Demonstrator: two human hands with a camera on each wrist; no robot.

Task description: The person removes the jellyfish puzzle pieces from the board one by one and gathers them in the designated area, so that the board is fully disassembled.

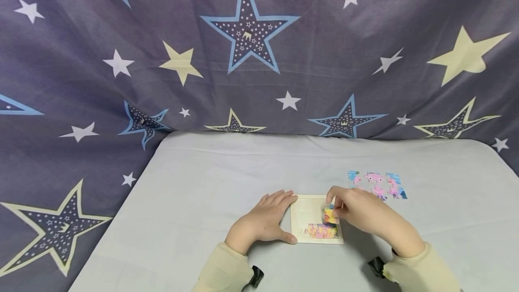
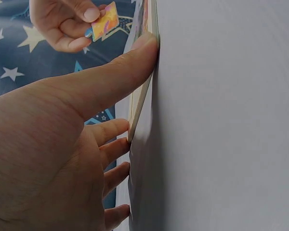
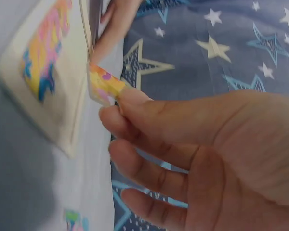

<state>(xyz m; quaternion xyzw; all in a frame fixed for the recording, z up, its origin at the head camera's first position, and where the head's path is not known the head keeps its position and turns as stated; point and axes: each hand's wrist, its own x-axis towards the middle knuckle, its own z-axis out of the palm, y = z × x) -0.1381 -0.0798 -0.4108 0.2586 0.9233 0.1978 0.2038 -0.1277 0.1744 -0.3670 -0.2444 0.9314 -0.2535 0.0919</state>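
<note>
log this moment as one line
left hand: touches cream square wooden tray, left edge | right hand: pinches yellow-orange jigsaw piece above tray | multicoloured joined pieces: inside tray

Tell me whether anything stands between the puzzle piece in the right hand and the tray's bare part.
Nothing visible does. The right hand pinches the puzzle piece above the tray. The laid pieces sit along its near side, and the left hand rests at its left edge.
</note>
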